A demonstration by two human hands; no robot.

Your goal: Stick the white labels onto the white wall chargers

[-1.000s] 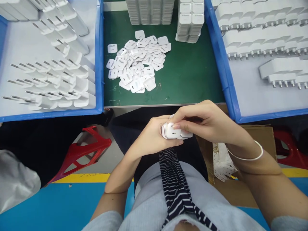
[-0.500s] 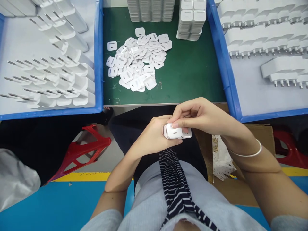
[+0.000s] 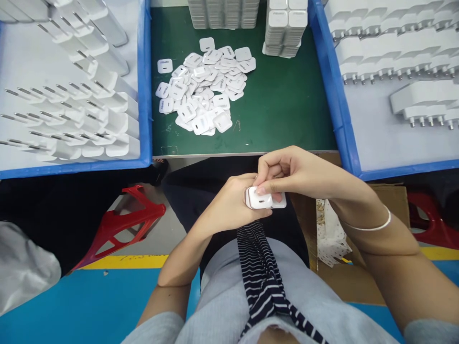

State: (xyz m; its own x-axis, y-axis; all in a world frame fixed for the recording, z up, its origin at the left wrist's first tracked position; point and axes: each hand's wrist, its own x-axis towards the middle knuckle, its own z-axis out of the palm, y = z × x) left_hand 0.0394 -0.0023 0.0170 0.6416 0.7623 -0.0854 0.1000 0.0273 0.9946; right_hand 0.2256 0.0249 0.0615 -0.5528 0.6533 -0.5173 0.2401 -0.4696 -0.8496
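Note:
My left hand [image 3: 234,203] is closed around several white charger end caps [image 3: 263,202] just over my lap. They are rounded squares, and the front one has a small port slot. Behind it, to the right, part of another cap sticks out. Thumb and forefinger of my right hand [image 3: 283,174] press on the upper edge of the front cap. How many caps are inside my left palm is hidden. Beyond my hands, a loose pile of similar caps [image 3: 206,91] lies on the green table [image 3: 279,119].
A blue-rimmed tray [image 3: 145,95] at the left holds white plug housings with metal pins up. Another blue tray [image 3: 339,105] at the right holds rows of white chargers. Stacked caps [image 3: 285,28] stand at the back. Below are a red stool [image 3: 125,215] and a cardboard box [image 3: 390,205].
The hands stay together at the caps, with the front cap shifted slightly right and down over the one behind. The view has moved a little.

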